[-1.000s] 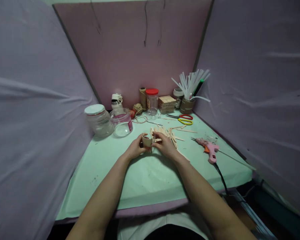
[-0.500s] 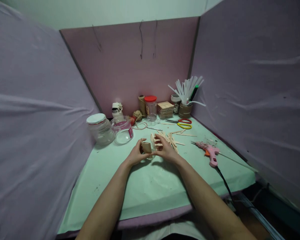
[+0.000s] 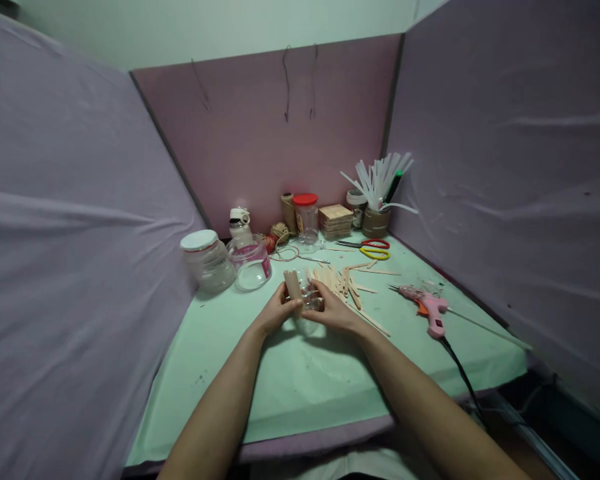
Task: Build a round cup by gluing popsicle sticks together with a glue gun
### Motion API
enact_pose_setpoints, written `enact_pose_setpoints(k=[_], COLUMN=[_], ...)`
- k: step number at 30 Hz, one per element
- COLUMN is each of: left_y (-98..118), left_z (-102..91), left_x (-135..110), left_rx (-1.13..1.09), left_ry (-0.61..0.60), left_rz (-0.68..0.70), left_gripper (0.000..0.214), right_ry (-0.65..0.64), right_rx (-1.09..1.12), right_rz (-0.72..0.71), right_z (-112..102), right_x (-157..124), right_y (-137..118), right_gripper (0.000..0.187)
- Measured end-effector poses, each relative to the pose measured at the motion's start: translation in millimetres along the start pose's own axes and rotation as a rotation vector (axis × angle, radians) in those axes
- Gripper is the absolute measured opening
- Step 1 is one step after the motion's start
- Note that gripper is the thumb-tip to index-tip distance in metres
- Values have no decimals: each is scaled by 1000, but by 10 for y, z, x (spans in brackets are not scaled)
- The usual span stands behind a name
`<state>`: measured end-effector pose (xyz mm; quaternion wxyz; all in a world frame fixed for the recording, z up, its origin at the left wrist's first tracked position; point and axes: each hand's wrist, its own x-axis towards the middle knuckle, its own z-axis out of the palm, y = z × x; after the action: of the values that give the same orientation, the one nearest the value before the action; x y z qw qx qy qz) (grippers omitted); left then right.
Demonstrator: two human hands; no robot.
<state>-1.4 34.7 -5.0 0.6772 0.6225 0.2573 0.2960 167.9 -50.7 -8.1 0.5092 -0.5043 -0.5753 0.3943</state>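
My left hand (image 3: 277, 311) and my right hand (image 3: 333, 311) meet over the middle of the green table (image 3: 300, 373), both closed round a small clear jar (image 3: 307, 299) that has flat wooden sticks fixed upright on its side. A loose pile of wooden craft sticks (image 3: 341, 281) lies just behind and right of my right hand. My fingers hide most of the jar.
A pink glue gun (image 3: 427, 307) with a black cord lies at the right. Red and yellow scissors (image 3: 370, 248), a stick stack (image 3: 335, 221), a cup of glue sticks (image 3: 377, 191), a red-lidded jar (image 3: 305, 213), twine (image 3: 279, 233) and two clear jars (image 3: 227, 257) line the back. Purple cloth walls close three sides.
The jar has been turned in my hands, so the stuck-on sticks now face left and stand more upright. The view has shifted slightly.
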Motion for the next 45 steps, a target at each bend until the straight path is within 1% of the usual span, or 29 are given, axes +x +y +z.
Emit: enact_pose_setpoints(k=[7, 9, 12, 15, 18, 20, 22, 26, 28, 32, 38, 42, 45], left_y=[-26, -11, 42, 95, 112, 103, 89, 65, 60, 73, 114, 107, 61], left_z=[-1, 1, 8, -1, -32, -52, -64, -65, -62, -68, -175, -259, -284], left_x=[13, 12, 1, -11, -5, 6, 17, 19, 13, 1, 4, 2, -2], left_rx=[61, 69, 78, 126, 190, 193, 170, 159, 144, 103, 37, 20, 24], left_ry=[-5, -12, -27, -37, -15, -16, -42, -99, -110, -137, -116, -144, -205], left_rz=[22, 30, 51, 35, 27, 46, 57, 43, 50, 59, 48, 34, 9], left_gripper=[72, 71, 71, 74, 74, 72, 70, 60, 60, 63, 60, 60, 72], right_ry=[39, 38, 55, 131, 207, 233, 245, 219, 198, 192, 110, 94, 91], right_rx=[2, 1, -34, -146, -294, -367, -417, -469, -475, -464, -439, -433, -447], right_rz=[-45, -66, -104, -146, -161, -152, -139, -85, -71, -96, -62, -32, -17], right_z=[36, 37, 41, 59, 91, 112, 126, 127, 121, 124, 151, 160, 164], right_x=[-2, -1, 8, 17, 20, 17, 12, -7, -22, -48, -65, -77, -84], right_y=[-24, -10, 30, 77, 111, 123, 125, 103, 88, 78, 80, 71, 67], right_gripper=[74, 71, 72, 73, 77, 84, 88, 89, 86, 77, 84, 85, 88])
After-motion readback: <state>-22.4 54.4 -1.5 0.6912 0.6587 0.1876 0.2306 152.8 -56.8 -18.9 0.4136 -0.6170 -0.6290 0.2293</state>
